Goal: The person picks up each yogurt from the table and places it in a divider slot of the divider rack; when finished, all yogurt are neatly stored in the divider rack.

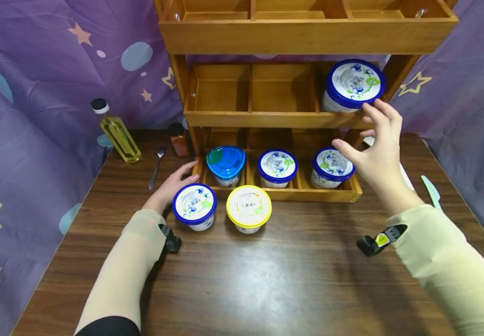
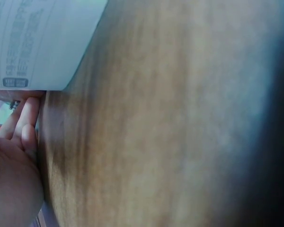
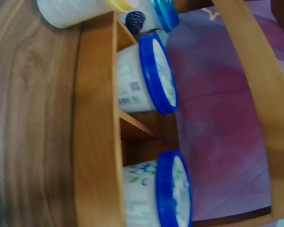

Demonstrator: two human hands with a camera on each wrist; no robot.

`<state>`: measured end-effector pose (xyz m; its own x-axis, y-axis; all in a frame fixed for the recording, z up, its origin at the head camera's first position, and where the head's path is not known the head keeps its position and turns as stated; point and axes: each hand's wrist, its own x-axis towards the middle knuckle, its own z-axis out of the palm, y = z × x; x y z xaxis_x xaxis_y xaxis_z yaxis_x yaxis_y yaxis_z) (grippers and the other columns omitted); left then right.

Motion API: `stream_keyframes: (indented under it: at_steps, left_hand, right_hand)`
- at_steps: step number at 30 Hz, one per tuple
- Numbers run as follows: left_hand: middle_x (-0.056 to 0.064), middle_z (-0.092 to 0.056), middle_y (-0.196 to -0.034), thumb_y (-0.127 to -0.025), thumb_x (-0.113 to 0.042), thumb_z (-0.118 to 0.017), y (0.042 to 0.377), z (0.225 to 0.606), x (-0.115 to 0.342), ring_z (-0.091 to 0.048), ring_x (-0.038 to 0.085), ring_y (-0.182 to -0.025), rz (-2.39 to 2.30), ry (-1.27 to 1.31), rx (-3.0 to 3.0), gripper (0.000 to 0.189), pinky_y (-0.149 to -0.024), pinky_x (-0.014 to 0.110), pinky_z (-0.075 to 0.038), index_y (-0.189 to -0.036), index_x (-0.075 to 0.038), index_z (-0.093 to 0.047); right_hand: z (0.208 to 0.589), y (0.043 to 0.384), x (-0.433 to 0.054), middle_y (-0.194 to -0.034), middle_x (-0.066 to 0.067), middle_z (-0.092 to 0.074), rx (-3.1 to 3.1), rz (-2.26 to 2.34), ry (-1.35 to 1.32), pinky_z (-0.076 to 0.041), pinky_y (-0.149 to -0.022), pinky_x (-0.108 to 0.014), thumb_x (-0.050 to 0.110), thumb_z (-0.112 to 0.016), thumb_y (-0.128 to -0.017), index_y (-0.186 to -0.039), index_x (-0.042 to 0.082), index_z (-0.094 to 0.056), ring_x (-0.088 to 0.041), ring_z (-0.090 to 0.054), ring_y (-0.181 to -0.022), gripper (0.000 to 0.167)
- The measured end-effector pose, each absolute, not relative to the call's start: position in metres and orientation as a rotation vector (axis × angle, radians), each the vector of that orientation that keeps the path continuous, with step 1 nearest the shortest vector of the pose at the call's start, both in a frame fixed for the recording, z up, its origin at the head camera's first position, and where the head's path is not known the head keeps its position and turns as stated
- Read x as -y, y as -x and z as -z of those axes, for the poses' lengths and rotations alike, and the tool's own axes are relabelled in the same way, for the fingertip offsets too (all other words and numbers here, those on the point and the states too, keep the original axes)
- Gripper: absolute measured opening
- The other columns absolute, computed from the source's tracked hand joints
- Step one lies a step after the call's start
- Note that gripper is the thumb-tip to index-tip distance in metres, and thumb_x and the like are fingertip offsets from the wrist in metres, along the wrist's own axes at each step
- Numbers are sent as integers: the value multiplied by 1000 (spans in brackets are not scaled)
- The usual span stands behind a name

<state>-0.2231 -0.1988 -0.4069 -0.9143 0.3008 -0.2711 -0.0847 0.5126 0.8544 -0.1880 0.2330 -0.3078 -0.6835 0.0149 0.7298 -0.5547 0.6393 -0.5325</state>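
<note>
My left hand (image 1: 169, 189) reaches past a blue-lidded tub (image 1: 194, 204) on the table, its fingertips at the lower left end of the wooden shelf rack (image 1: 309, 36). In the left wrist view the tub's white side (image 2: 42, 42) hides part of the fingers. Up at the right, my right hand (image 1: 380, 151) has thumb and fingers spread apart, the fingertips right at the lid edge of another blue-lidded tub (image 1: 354, 84) in the middle tier's right compartment. That tub leans with its lid toward me. Nothing lies between thumb and fingers.
A yellow-lidded tub (image 1: 248, 207) stands before the rack. The bottom tier holds a light-blue-lidded tub (image 1: 225, 163) and two blue-lidded tubs (image 1: 277, 167). Left of the rack are an oil bottle (image 1: 120, 137), a fork (image 1: 156, 168) and a spice jar (image 1: 179, 141); a pale green knife (image 1: 431, 191) lies right.
</note>
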Motion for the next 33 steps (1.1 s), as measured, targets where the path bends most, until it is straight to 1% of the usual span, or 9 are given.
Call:
stream_keyframes:
  at_steps: [3,4,10,14,16,19,23,26,33]
  left_hand:
    - [21,-19,-152,-99,-32,-45,224,409,199,-15,42,-138,-1366,-178,-2377,57,-105,63,-13,-150,-19,-23]
    - [21,-19,-152,-99,-34,-45,226,413,199,-15,41,-138,-1373,-173,-2375,57,-105,62,-13,-150,-21,-24]
    - [16,-20,-153,-96,-46,-46,238,437,206,-16,38,-139,-1368,-186,-2403,59,-105,62,-14,-149,-29,-25]
    - [16,-22,-152,-95,-49,-45,239,441,208,-18,38,-138,-1363,-200,-2428,60,-105,61,-15,-149,-30,-25]
    - [16,-22,-152,-95,-49,-45,238,440,208,-18,38,-138,-1368,-200,-2425,60,-105,61,-15,-148,-31,-25]
    - [17,-21,-152,-95,-49,-45,238,438,207,-18,39,-137,-1363,-209,-2426,61,-105,61,-15,-149,-30,-25]
    - [17,-21,-152,-95,-48,-45,238,438,206,-19,38,-137,-1360,-210,-2432,60,-105,61,-15,-149,-29,-25]
    - [17,-22,-152,-95,-49,-45,239,439,205,-19,38,-137,-1361,-211,-2434,60,-105,60,-16,-149,-29,-25]
    - [20,-19,-152,-97,-42,-45,236,432,205,-16,39,-138,-1366,-208,-2412,60,-106,61,-13,-150,-24,-24]
  right_hand:
    - [318,187,-231,-141,-6,-32,2129,-1015,-499,-38,-79,-13,24,-81,-73,-133,2,-46,-21,-48,-110,73]
    - [321,186,-230,-141,-8,-32,2136,-1015,-521,-38,-79,-12,24,-82,-73,-133,1,-46,-23,-48,-110,73]
    - [337,185,-218,-137,-18,-40,2219,-1023,-627,-40,-81,-15,-8,-83,-61,-129,-4,-49,-30,-51,-109,76]
    - [347,185,-208,-134,-19,-46,2299,-1022,-735,-42,-81,-17,-7,-84,-61,-127,-5,-52,-30,-54,-107,74]
    - [352,184,-202,-133,-19,-47,2354,-1019,-811,-43,-81,-19,-3,-84,-62,-126,-4,-53,-30,-54,-107,72]
    - [360,182,-193,-133,-18,-47,2456,-989,-941,-47,-81,-28,10,-85,-66,-127,-2,-53,-28,-53,-106,69]
    - [369,178,-181,-134,-14,-48,2594,-916,-1085,-43,-92,-42,31,-82,-72,-131,4,-52,-28,-49,-115,71]
    - [374,175,-172,-134,-11,-49,2665,-913,-1150,-37,-98,-45,36,-80,-73,-132,7,-51,-27,-44,-123,71]
    - [380,169,-149,-140,-11,-41,2839,-942,-1258,-31,-104,-47,42,-80,-71,-135,13,-50,-28,-39,-129,77]
